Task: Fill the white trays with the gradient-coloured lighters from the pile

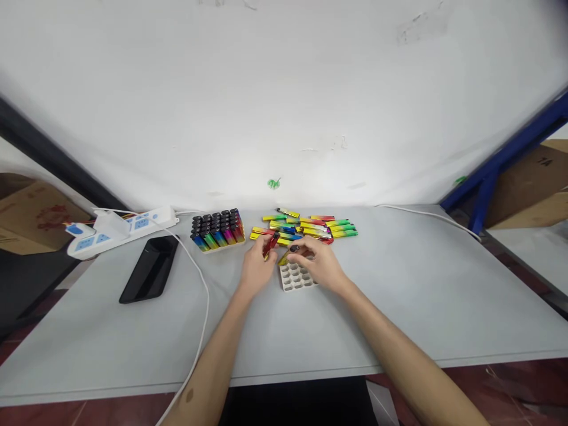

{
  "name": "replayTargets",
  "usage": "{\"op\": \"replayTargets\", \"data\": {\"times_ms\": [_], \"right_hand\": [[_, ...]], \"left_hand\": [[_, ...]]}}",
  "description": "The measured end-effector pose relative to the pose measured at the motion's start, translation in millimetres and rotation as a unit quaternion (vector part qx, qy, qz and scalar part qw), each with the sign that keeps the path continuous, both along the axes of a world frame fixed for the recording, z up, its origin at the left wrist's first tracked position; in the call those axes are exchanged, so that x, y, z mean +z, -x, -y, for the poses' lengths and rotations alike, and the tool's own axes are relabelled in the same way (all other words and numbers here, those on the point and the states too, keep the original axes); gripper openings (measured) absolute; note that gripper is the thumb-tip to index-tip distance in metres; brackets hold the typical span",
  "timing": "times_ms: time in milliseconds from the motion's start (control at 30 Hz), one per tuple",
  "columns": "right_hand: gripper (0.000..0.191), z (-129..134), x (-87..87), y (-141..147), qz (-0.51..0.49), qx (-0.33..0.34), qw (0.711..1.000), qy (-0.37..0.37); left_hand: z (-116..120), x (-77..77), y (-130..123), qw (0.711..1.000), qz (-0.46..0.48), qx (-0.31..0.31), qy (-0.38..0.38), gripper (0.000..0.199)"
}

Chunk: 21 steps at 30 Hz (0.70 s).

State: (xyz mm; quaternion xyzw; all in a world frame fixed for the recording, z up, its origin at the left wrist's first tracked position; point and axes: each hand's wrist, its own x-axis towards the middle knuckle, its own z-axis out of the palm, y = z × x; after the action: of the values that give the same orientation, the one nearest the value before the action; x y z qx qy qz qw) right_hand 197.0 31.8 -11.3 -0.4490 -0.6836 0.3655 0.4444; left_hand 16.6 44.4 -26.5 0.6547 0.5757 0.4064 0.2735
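Observation:
My left hand [259, 266] is closed around a red lighter [271, 244], held tilted beside the pile. In my right hand [319, 260] a yellow lighter with a dark top [284, 257] is pinched, slanting over the back left corner of a white tray [293, 278]. Rows of small slots show in the tray's front part; the fingers cover its right and back. Behind both hands lies a loose heap of shiny multicoloured lighters [315, 225]. Left of my left hand, a block of upright lighters [217, 229] stands in rows with black tops upward.
A black phone [149, 269] lies on the grey table [355, 331] at the left. Behind it is a white power strip [128, 232], and a white cable [205, 296] runs toward the front edge. Cardboard boxes [42, 213] and a blue metal frame [483, 195] stand at the sides.

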Motion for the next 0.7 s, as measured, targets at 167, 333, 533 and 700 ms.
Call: {"op": "replayTargets", "data": {"times_ms": [167, 333, 533, 700], "right_hand": [[0.017, 0, -2.8, 2, 0.106, -0.011, 0.992, -0.074], [0.031, 2, -3.6, 2, 0.205, -0.018, 0.969, -0.137], [0.036, 8, -5.1, 14, 0.284, -0.011, 0.946, -0.155], [0.04, 14, -4.1, 12, 0.245, -0.034, 0.957, -0.148]], "left_hand": [[-1, -0.2, 0, 1.0, 0.002, 0.006, -0.011, 0.028], [0, -1.2, -1, 1.0, 0.007, -0.007, -0.017, 0.026], [-1, -4.9, -1, 0.999, 0.023, -0.026, -0.033, 0.026], [-1, -7.8, -1, 0.998, 0.039, -0.031, -0.028, 0.029]]}}
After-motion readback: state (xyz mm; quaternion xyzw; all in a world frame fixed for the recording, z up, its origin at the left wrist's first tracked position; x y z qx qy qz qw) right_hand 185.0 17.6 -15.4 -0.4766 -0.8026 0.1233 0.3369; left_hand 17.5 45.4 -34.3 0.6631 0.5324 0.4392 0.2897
